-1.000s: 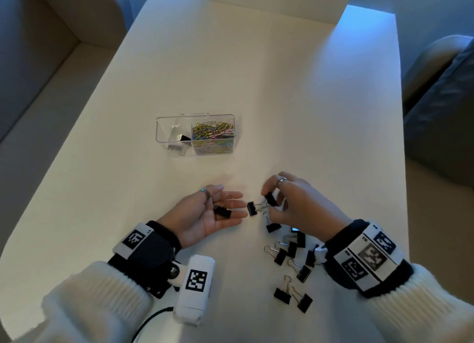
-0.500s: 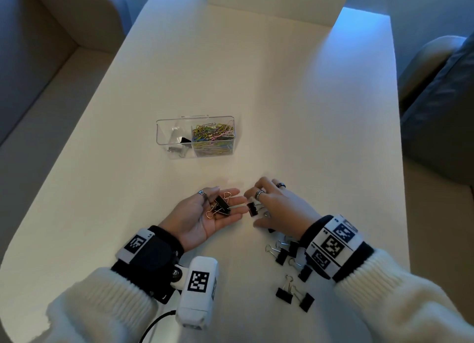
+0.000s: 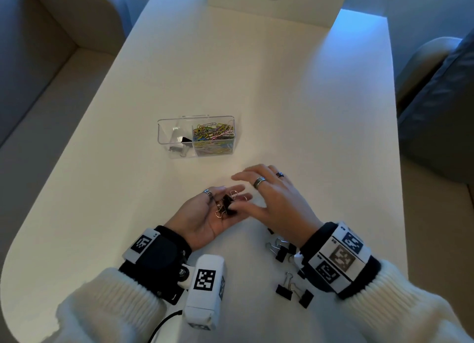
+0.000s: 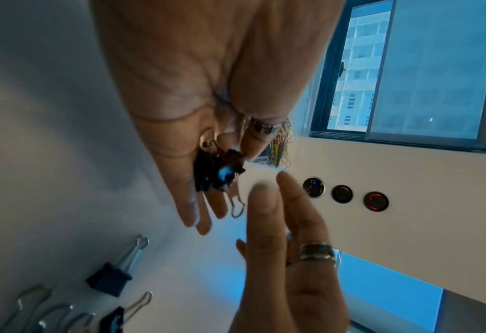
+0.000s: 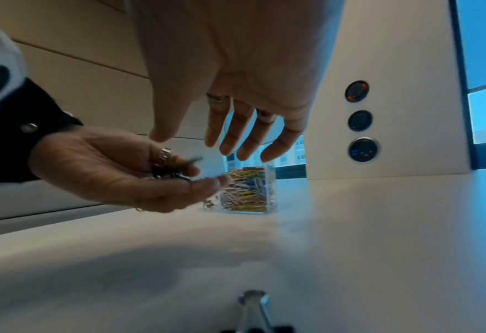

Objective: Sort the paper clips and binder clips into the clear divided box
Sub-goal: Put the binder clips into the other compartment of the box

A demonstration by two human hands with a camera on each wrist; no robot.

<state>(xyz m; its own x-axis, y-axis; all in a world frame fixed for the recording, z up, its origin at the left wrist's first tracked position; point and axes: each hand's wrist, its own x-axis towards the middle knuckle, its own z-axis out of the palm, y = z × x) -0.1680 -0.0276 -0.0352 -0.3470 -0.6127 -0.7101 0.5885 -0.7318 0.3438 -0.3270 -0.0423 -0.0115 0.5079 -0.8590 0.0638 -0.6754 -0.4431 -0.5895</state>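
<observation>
Head view: the clear divided box (image 3: 196, 137) stands mid-table; its right compartment is full of coloured paper clips (image 3: 214, 135), its left holds a few binder clips. Nearer than the box, the left hand (image 3: 205, 214) lies palm-up, fingers relaxed, cradling black binder clips (image 3: 227, 204); the right hand (image 3: 272, 199) hovers just beside, fingers spread, holding nothing; loose binder clips (image 3: 295, 290) lie nearer still, by the right wrist. No legible writing; wrist bands carry only square coded markers.

Left wrist view: the cradled clips sit on the fingers, wire handles protruding.

Right wrist view: the same, blurred.

Judgement: clips are light, stiff and springy; pinch the black body or a wire handle.
</observation>
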